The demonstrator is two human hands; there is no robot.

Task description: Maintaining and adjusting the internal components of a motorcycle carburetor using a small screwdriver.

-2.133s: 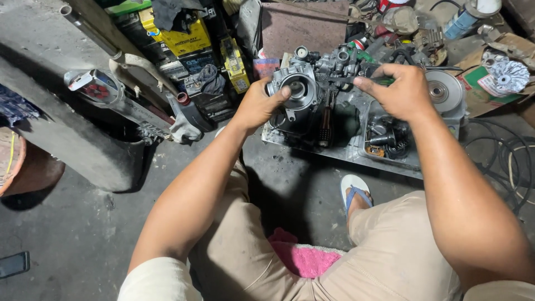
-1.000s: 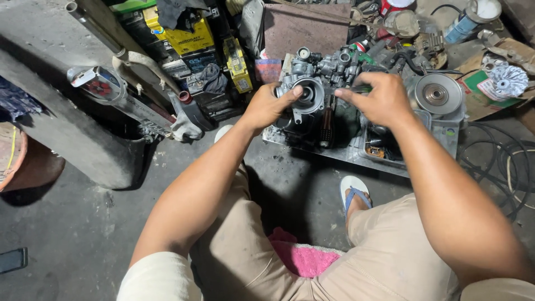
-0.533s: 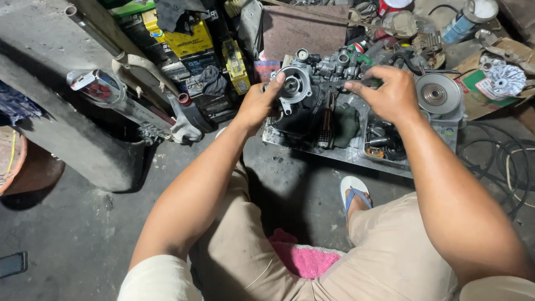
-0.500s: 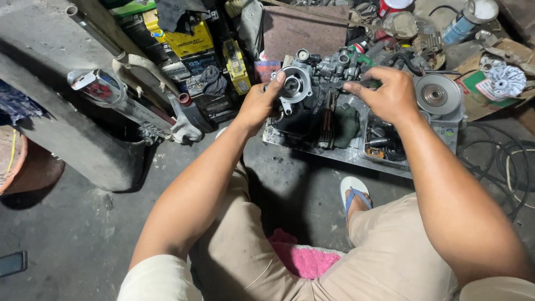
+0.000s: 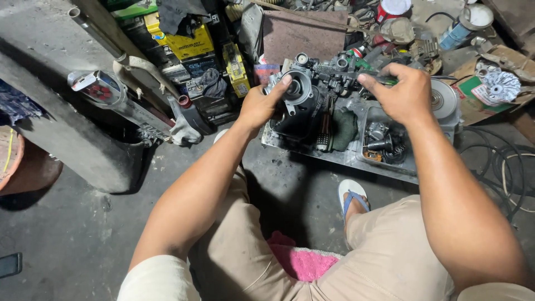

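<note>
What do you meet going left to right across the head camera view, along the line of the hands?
Grey exhaust pipe → yellow battery → left hand → engine part → right hand → round metal disc → white fan wheel.

You wore: beige shorts (image 5: 384,251); pale short sleeves (image 5: 156,278); one white sandal with blue straps (image 5: 353,195) on the far foot. Forearms bare, no watch, no gloves.

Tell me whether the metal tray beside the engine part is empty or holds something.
Not empty: the metal tray holds small dark metal parts, just below the right hand.
</note>
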